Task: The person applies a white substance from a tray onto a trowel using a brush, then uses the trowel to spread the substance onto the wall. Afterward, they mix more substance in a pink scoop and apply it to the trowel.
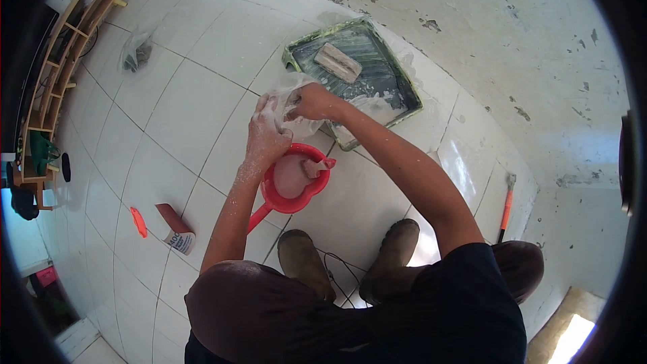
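A thin clear plastic bag [291, 83] with white powder on it is held between my two hands, just above the floor tiles. My left hand [267, 132], dusted white, has its fingers closed on the bag's left side. On the other side my right hand [313, 102] grips the bag, its fingertips partly hidden in the folds. Right below them stands a red dipper [268, 187] holding milky liquid [290, 176]. A paintbrush [314, 168] with a red handle rests in it. Beyond my right hand lies a dark paint tray [408, 94] with white residue and a worn rectangular block [338, 63].
An orange-handled tool [507, 205] lies at right near the flaking wall [472, 20]. Curled sandpaper [176, 229] and an orange object [138, 222] are at left. Another plastic bag [138, 52] lies near a wooden shelf [57, 71]. A dark cable [342, 266] runs between my boots.
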Tool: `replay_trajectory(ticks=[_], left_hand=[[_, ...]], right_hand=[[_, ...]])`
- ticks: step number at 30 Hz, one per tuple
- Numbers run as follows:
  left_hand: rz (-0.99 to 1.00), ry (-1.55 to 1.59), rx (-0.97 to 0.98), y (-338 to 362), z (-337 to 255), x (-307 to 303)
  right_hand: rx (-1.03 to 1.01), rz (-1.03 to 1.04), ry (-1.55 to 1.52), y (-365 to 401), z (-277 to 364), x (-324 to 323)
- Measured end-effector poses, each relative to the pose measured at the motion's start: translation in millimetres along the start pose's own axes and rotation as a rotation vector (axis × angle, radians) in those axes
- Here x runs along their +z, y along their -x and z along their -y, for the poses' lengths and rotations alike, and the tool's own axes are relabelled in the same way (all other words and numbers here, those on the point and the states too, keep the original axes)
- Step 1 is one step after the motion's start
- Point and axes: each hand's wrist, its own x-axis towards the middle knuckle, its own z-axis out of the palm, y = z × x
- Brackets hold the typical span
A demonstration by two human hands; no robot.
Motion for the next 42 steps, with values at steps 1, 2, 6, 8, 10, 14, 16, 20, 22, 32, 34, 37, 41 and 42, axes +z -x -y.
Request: replay_trajectory(ticks=[1,2,6,8,10,14,16,20,22,32,34,37,41,42], left_hand=[[0.001,0.002,0.034,-0.3,-0.1,2.8],[0.001,0.005,0.068,-0.2,-1.1,5.2],[0.018,-0.029,0.097,2.1,-18.3,9.7],[0.089,-0.032,0.127,2.0,-24.9,9.9],[0.109,-0.028,0.134,3.9,-32.8,11.5],[0.130,-0.031,0.144,6.4,-33.1,16.5],[0.116,0.000,0.134,5.1,-31.9,13.9],[0.035,-0.005,0.097,1.5,-26.2,3.7],[0.008,-0.038,0.118,-1.2,-15.1,2.5],[0.056,-0.013,0.038,3.0,-3.8,-2.4],[0.074,-0.015,0.020,3.9,-8.0,-8.1],[0.099,0.033,0.017,6.3,-12.7,-16.7],[0.099,0.093,0.042,15.2,-16.6,-25.5],[0.102,0.093,0.049,18.0,-15.0,-25.3]], right_hand=[[0.014,0.023,-0.008,13.7,14.3,-14.2],[0.028,0.046,-0.015,25.0,19.8,-21.5],[0.022,-0.010,-0.081,55.5,11.3,-27.5],[0.086,0.101,0.025,66.6,7.8,-35.4],[0.106,0.108,0.029,77.7,-0.5,-43.2],[0.214,0.119,0.048,98.6,-16.3,-66.7],[0.234,0.068,0.053,105.9,-31.6,-72.5],[0.280,-0.008,0.237,103.1,-53.6,-68.3],[0.231,-0.022,0.300,101.5,-58.2,-56.6],[0.216,0.031,0.349,90.1,-102.2,-30.0],[0.187,-0.062,0.381,104.6,-78.1,-45.7],[0.205,-0.195,0.237,119.9,-34.4,-77.9],[0.144,-0.443,0.440,108.8,-84.1,-36.7],[0.148,-0.450,0.440,109.2,-98.5,-28.0]])
